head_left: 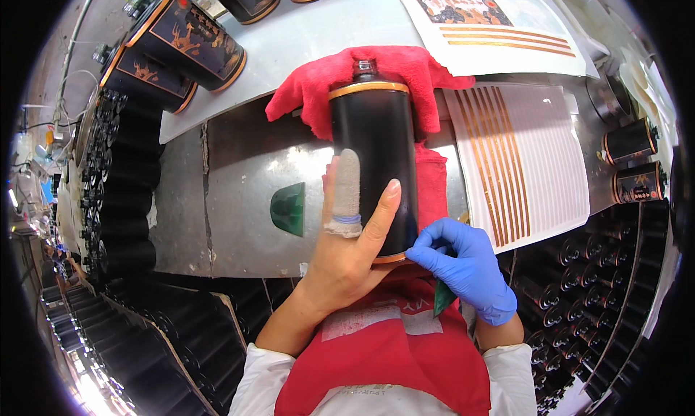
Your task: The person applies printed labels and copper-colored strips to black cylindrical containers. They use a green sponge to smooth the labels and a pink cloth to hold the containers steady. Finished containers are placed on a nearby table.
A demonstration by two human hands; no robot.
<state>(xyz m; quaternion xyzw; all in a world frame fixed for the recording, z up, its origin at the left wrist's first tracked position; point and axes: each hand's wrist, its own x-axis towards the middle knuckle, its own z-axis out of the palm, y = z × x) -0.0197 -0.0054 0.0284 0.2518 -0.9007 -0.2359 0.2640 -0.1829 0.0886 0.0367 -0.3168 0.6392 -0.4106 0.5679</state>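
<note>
A black cylindrical bottle (373, 137) lies with its neck away from me, its shoulder propped on a red towel (308, 90). A gold band rings the shoulder; another gold band (391, 258) runs round the near base edge. My left hand (347, 249) grips the bottle's left side, thumb along the top; a light fabric cover (348, 191) sheathes one finger. My right hand (463, 264), in a blue glove, pinches at the base's right edge, touching the band. Tucked in its palm is a green scraper (443, 297). Whether the pinching fingertips hold a loose strip end is hidden.
Another green scraper (289, 209) lies on the metal table (239, 235). To the right is a white sheet with copper-gold strips (499, 162); behind it, a printed sheet (499, 25). Decorated black bottles (192, 39) stand far left. Racks of black bottles (579, 286) flank the table.
</note>
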